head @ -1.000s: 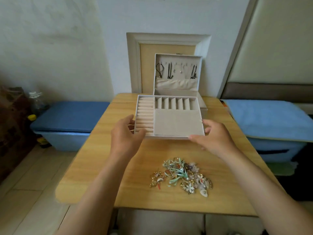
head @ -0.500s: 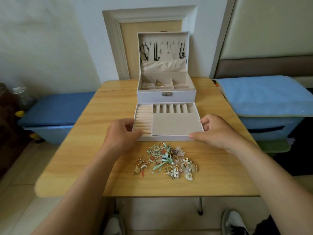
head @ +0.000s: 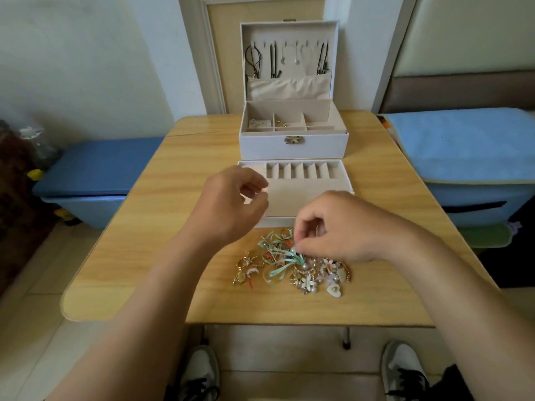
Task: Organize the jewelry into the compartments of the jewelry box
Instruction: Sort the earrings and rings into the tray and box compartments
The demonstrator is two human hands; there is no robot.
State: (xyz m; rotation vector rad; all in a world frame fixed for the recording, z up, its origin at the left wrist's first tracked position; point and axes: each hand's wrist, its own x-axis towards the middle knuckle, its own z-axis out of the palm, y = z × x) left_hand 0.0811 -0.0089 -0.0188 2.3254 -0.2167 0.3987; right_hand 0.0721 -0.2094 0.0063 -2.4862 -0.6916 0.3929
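Off the tray point(head: 301, 198) now, right hand point(head: 341, 230) pinches jewelry point(head: 307, 274); left hand point(head: 228, 206) hovers loosely curled.

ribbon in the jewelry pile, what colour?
The ribbon is pale mint green, clearest in the head view, the only one.

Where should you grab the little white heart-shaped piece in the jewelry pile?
Pinch the white heart-shaped piece by its two side edges, coming from above on the near side. It lies flat at the jewelry pile's near edge, bare wooden table in front, so fingers probably avoid the tangled mint-green ribbon.
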